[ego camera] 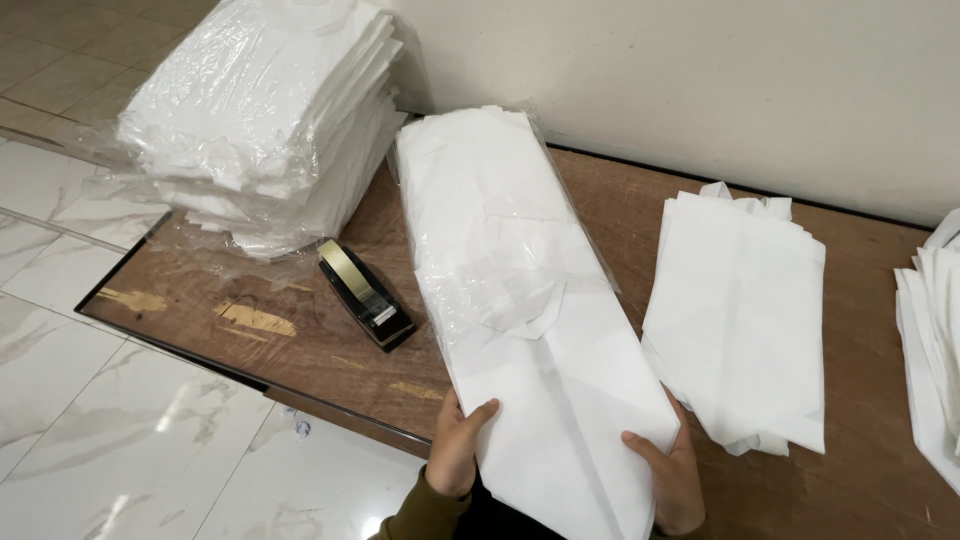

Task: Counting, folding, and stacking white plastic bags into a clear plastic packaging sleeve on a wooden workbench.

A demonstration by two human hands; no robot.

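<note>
Both hands grip white bag stack.

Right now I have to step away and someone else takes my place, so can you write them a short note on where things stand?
Left hand and right hand: each has a grip on a near edge of the long stack of white bags, half out of its clear wrap.
On the table: a loose pile of bags to the right, a wrapped bundle far left, a tape dispenser between.
Done: one pile laid out.
Left: the stack in hand, the bundle.
</note>
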